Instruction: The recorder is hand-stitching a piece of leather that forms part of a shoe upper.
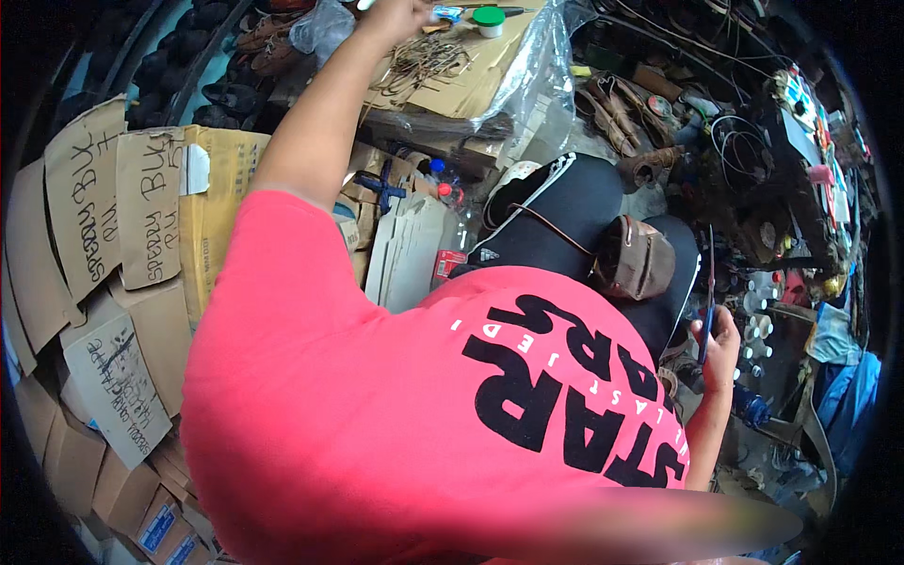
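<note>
My left arm reaches to the far left, where my left hand (399, 17) is partly cut off by the picture's upper edge. Its fingers look curled, with a white end beside them; what they hold is unclear. Close to it on the cardboard-covered table (490, 83) are a blue-and-white tube (447, 13) and a small white jar with a green lid (489, 21). My right hand (721, 347), low at the right, is closed around a pair of blue-handled scissors (708, 306), blades pointing away from me. A brown shoe (638, 259) rests on my lap, touched by neither hand.
Tangled thin strands (424, 68) lie on the table, with clear plastic sheeting (541, 66) over its right edge. Cardboard boxes (151, 207) are stacked at left. Bottles (756, 325) and a cluttered shelf (800, 188) stand at right. Loose shoes (612, 113) lie beyond my knees.
</note>
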A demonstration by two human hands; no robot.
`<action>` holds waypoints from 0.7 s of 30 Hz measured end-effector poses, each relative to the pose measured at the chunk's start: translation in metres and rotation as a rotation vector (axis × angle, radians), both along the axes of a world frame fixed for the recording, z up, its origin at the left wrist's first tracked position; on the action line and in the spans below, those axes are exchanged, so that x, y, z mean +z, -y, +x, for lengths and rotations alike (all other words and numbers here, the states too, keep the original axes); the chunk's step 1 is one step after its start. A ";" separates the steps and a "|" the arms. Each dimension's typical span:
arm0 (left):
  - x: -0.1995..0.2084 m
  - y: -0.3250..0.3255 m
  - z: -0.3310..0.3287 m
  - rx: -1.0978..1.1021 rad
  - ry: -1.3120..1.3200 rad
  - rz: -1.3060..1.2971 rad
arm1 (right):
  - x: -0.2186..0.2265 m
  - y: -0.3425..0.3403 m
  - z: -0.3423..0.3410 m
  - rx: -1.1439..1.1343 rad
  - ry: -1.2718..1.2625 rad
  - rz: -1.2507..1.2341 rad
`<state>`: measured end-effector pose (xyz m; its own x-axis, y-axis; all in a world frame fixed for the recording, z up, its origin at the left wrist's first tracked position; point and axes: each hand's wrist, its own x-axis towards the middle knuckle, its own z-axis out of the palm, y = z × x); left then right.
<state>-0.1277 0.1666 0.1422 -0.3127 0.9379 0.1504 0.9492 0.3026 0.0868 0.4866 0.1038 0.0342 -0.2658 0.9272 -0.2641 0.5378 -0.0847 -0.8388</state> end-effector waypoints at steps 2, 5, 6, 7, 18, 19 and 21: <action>-0.044 0.006 -0.050 -0.054 -0.110 -0.083 | -0.003 -0.008 -0.005 0.026 -0.030 -0.021; -0.051 0.001 -0.070 0.017 -0.044 -0.237 | 0.002 -0.011 -0.013 0.043 -0.006 -0.027; -0.056 0.003 -0.106 -0.029 -0.121 -0.181 | 0.003 -0.013 -0.015 0.056 -0.050 -0.043; -0.056 0.002 -0.110 -0.095 -0.186 -0.125 | 0.005 -0.013 -0.017 0.055 -0.043 -0.044; -0.036 0.030 0.164 -0.629 0.869 0.176 | 0.042 -0.014 -0.091 0.144 -0.478 -0.146; -0.050 0.038 0.192 -0.752 1.058 0.082 | 0.049 -0.016 -0.110 0.224 -0.507 -0.157; -0.056 0.060 0.240 -0.778 1.576 -0.140 | 0.056 -0.016 -0.144 0.314 -0.547 -0.200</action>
